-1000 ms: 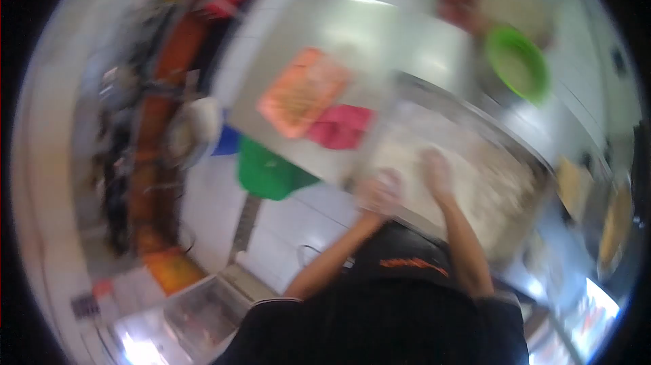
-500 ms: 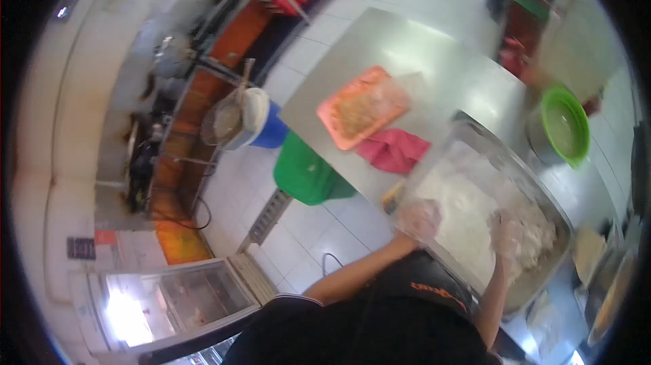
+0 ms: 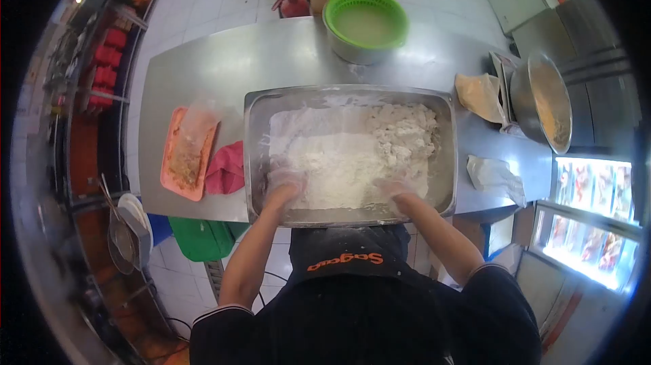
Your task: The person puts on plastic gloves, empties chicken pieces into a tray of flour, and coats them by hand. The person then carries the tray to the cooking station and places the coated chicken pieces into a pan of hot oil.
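A deep steel tray (image 3: 349,216) in front of me holds white flour (image 3: 332,141), with lumpy coated pieces (image 3: 407,131) heaped in its right part. My left hand (image 3: 287,178), in a thin clear glove, lies on the flour near the tray's left front, fingers spread and partly dusted over. Toward the front right my right hand (image 3: 393,185), also gloved, touches the flour below the lumpy heap; its fingers reach forward and are somewhat blurred. Neither hand grips anything that I can see.
Left of the tray are a red cloth (image 3: 226,168) and an orange tray (image 3: 174,175) with crumbs and a plastic bag. Behind stands a green strainer in a pot (image 3: 366,43). A large steel bowl (image 3: 536,100), a paper bag (image 3: 479,97) and a plastic bag (image 3: 495,176) are at right.
My view has swung round to face the tray squarely. My right hand has left the lumpy pieces for the flour in front of them; my left hand has moved from the tray's edge onto the flour.
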